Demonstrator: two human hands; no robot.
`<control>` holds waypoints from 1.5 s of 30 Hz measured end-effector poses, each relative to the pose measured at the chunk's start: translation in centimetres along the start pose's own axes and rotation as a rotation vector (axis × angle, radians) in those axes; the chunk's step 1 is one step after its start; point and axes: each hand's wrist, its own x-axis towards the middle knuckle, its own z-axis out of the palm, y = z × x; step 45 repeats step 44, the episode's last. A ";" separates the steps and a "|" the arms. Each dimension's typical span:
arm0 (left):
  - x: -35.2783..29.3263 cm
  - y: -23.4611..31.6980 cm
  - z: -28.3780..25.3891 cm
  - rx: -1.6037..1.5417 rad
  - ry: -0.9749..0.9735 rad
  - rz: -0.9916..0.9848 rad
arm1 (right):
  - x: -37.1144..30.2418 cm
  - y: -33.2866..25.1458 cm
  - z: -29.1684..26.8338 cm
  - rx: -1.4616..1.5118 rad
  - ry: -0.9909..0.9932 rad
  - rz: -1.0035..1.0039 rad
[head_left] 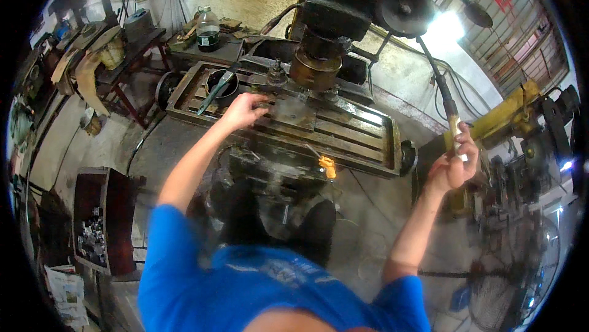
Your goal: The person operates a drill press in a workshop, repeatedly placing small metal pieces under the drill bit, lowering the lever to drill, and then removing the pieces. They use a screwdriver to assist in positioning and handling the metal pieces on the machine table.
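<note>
My right hand point(455, 163) is raised on the right. Its fingers wrap round the pale grip of a long machine lever point(451, 108), whose dark shaft runs up toward a round black housing point(405, 11). Over the slotted machine table point(362, 142) is my left hand point(245, 110), finger and thumb curled at the fixture beneath the spindle point(316, 65). What lies between those fingertips is too dark to make out. Left of that hand a round pot point(229, 85) sits on the table with a brush point(216, 91) lying across it.
A yellow rag or glove-like wrap point(327, 166) covers a handle at the table's front. At left stands a dark bin point(104, 221) with small metal parts point(92, 234). A large clear bottle point(207, 28) stands behind the table. A fan point(497, 301) is at lower right.
</note>
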 end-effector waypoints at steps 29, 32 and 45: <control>-28.1 -1.5 -22.2 0.246 0.510 -0.405 | -1.9 4.8 -6.3 -0.096 -0.123 -0.092; -35.9 -4.2 -26.3 0.345 0.656 -0.556 | -1.4 2.7 -3.9 -0.129 -0.199 -0.226; -48.9 -16.3 -29.5 0.490 0.628 -1.176 | 2.3 4.3 -6.6 -0.303 -0.157 -0.197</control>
